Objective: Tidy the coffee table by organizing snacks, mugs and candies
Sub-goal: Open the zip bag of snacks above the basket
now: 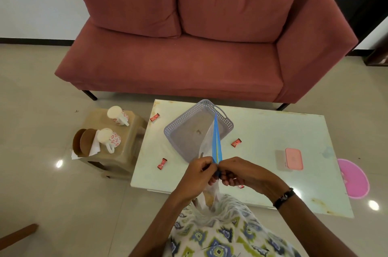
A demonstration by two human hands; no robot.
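Observation:
Both my hands hold a clear snack bag with a blue strip (216, 143) edge-on over the near side of the white coffee table (262, 130). My left hand (197, 174) pinches its left side and my right hand (237, 170) pinches its right side. Behind the bag sits an empty grey perforated basket (184, 130). Red wrapped candies lie on the table: one (154, 117) at the far left, one (162, 163) at the near left, one (236, 142) right of the basket. A pink lidded box (294, 158) rests to the right.
A brown stool (126, 137) left of the table carries two white mugs with red flowers (118, 115) (109, 138), brown coasters (83, 144) and napkins. A red sofa (189, 46) stands behind the table. A pink mat (354, 179) lies on the floor at right.

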